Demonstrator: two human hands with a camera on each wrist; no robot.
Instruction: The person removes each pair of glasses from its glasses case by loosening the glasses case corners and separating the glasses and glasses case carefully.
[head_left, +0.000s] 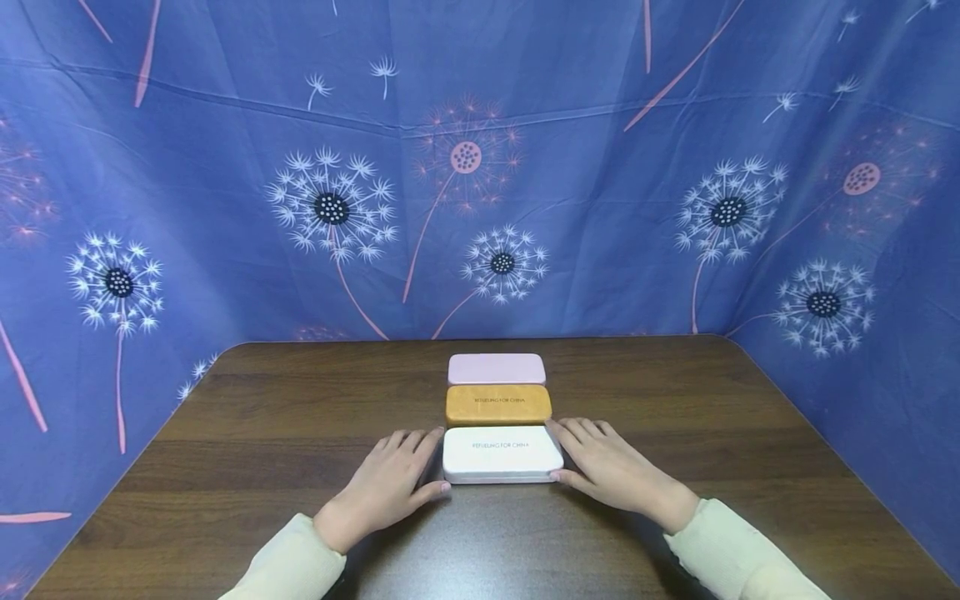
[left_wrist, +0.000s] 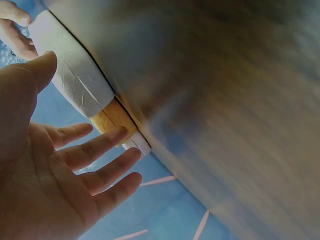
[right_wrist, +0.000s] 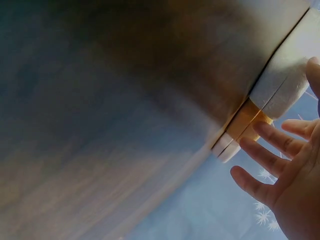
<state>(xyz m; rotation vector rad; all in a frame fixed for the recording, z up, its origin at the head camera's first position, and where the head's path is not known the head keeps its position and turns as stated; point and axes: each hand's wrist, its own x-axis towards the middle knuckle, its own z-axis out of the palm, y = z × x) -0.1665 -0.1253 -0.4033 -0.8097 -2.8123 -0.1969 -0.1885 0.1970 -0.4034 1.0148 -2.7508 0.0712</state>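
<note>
Three oblong cases with rounded corners lie in a row on the brown table. Nearest is the white case (head_left: 501, 457), with dark lettering on its lid. Behind it come the yellow case (head_left: 498, 405), also lettered, and the pale pink case (head_left: 497, 368). My left hand (head_left: 390, 479) is at the white case's left end, fingers extended and apart in the left wrist view. At the right end is my right hand (head_left: 611, 467), its thumb and forefinger at the case's edge; whether they press on it I cannot tell. Neither hand curls round a case.
The wood-grain table (head_left: 262, 433) has rounded far corners. A blue cloth (head_left: 585, 183) printed with dandelions hangs behind it and along both sides. Pale sleeves (head_left: 731, 546) cover both forearms.
</note>
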